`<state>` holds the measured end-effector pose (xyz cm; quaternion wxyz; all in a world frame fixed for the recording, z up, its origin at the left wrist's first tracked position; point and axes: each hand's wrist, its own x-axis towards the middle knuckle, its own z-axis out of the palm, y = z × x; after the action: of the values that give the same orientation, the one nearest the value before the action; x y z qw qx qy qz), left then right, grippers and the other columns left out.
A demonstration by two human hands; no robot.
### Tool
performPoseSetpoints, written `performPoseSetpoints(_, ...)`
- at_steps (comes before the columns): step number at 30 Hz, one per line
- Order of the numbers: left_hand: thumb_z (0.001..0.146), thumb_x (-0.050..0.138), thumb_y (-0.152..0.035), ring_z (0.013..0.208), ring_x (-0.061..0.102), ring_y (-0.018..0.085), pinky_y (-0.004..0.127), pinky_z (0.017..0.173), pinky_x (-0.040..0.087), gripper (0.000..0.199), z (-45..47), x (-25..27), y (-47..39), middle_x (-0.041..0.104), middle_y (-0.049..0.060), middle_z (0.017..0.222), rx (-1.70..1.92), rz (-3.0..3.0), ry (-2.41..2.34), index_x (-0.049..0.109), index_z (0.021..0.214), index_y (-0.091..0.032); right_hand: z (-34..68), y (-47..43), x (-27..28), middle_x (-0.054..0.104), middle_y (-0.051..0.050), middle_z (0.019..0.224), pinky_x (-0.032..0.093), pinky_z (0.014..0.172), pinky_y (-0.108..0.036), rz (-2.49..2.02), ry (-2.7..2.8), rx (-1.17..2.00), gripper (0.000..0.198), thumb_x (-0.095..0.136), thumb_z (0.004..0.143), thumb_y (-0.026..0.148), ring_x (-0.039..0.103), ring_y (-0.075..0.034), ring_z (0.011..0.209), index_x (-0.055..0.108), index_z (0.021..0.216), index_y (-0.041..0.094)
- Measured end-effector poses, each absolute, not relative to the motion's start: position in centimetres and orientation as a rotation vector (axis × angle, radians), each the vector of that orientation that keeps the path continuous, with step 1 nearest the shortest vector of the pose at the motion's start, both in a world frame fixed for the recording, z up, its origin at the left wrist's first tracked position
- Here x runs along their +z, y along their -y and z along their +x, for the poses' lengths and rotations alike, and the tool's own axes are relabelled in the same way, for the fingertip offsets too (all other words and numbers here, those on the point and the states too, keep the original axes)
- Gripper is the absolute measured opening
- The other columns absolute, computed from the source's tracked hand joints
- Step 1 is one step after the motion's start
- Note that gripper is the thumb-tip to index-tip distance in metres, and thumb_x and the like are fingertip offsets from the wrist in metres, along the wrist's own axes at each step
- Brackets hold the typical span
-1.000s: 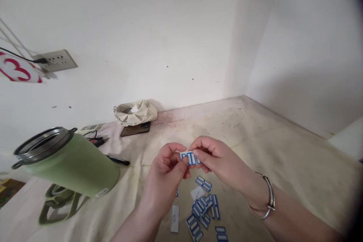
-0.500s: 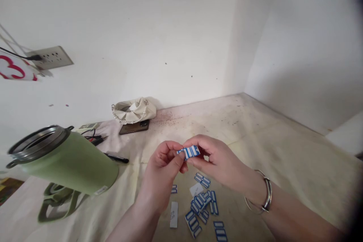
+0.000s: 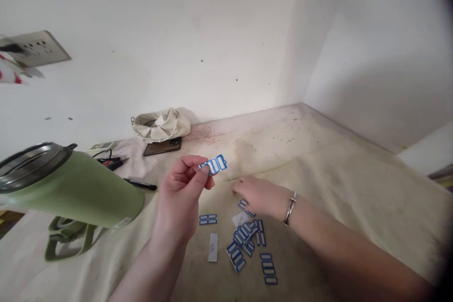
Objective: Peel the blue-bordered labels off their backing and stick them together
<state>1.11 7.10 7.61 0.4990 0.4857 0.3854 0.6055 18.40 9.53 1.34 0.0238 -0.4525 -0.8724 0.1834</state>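
Observation:
My left hand (image 3: 186,186) pinches a small blue-and-white card (image 3: 216,165) between thumb and fingers, raised over the cloth. It may be a thin stack; I cannot tell. My right hand (image 3: 260,193) is low over the cloth, thumb and fingers apart and pointing down, partly covering another blue-and-white card (image 3: 242,204). Whether it touches that card is unclear. Just below lies a loose pile of similar cards (image 3: 246,233), several overlapping. One card (image 3: 208,219) lies apart to the left, another (image 3: 268,269) lower right. A white slip (image 3: 213,247) lies left of the pile.
A large green tumbler (image 3: 88,188) with a metal rim stands at left, a green strap (image 3: 69,240) beside it. Behind are a black pen (image 3: 141,184), a phone (image 3: 163,146) and a cream pouch (image 3: 161,125) against the wall. A wall socket (image 3: 38,47) is upper left.
My right hand has let go of the held card and moved down toward the pile. My left hand keeps the card and has shifted left and up in view. The camera view has shifted slightly.

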Motion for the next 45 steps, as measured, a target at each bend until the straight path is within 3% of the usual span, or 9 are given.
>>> performPoseSetpoints(6,0.074,0.064,-0.017,0.055,0.052,0.007,0.019,0.054,0.038,0.010,1.1,7.4,-7.0,0.060,-0.003,0.066,1.453,1.175,-0.953,0.061,0.083,-0.019,18.1,-10.0,0.0,0.067,-0.007,0.086,0.032,0.054,-0.025,-1.417,2.759,0.572,0.022,0.054,0.071,0.011,0.061,-0.020,0.074,0.061,0.090,0.017)
performPoseSetpoints(13,0.075,0.064,-0.017,0.054,0.052,0.007,0.019,0.053,0.038,0.009,1.2,7.2,-7.3,0.057,-0.005,0.062,1.434,1.186,-0.980,0.060,0.083,-0.019,17.9,-10.3,-0.1,0.067,-0.006,0.073,0.030,0.051,-0.024,-1.390,2.798,0.605,0.013,0.055,0.067,0.011,0.058,-0.018,0.065,0.064,0.075,0.016)
performPoseSetpoints(19,0.074,0.064,-0.017,0.054,0.052,0.007,0.019,0.054,0.038,0.010,1.2,7.0,-7.4,0.058,-0.005,0.060,1.420,1.178,-0.992,0.060,0.084,-0.019,17.8,-10.3,0.0,0.066,-0.008,0.087,0.032,0.055,-0.025,-1.350,2.748,0.575,0.025,0.054,0.068,0.011,0.059,-0.019,0.074,0.061,0.091,0.015)
performPoseSetpoints(36,0.077,0.063,-0.019,0.054,0.052,0.006,0.017,0.053,0.038,0.009,1.1,6.4,-7.6,0.057,-0.006,0.059,1.397,1.182,-1.014,0.059,0.085,-0.019,17.6,-10.6,-1.0,0.064,-0.003,0.069,0.024,0.048,-0.024,-1.331,2.696,0.627,0.011,0.055,0.065,0.012,0.053,-0.015,0.061,0.062,0.073,0.017)
performPoseSetpoints(41,0.076,0.064,-0.019,0.054,0.053,0.006,0.017,0.054,0.038,0.011,1.1,6.6,-7.4,0.056,-0.006,0.059,1.401,1.164,-1.003,0.059,0.086,-0.019,17.4,-10.6,-0.7,0.066,-0.005,0.074,0.027,0.051,-0.024,-1.329,2.633,0.691,0.020,0.055,0.064,0.008,0.054,-0.016,0.064,0.065,0.079,0.016)
performPoseSetpoints(45,0.075,0.065,-0.020,0.055,0.053,0.006,0.018,0.057,0.039,0.019,1.2,6.8,-7.4,0.056,-0.007,0.059,1.421,1.130,-0.989,0.059,0.093,-0.020,18.6,-10.4,2.2,0.063,-0.002,0.066,0.030,0.050,-0.022,-1.301,2.573,0.802,0.011,0.057,0.068,0.010,0.052,-0.013,0.057,0.065,0.072,0.016)
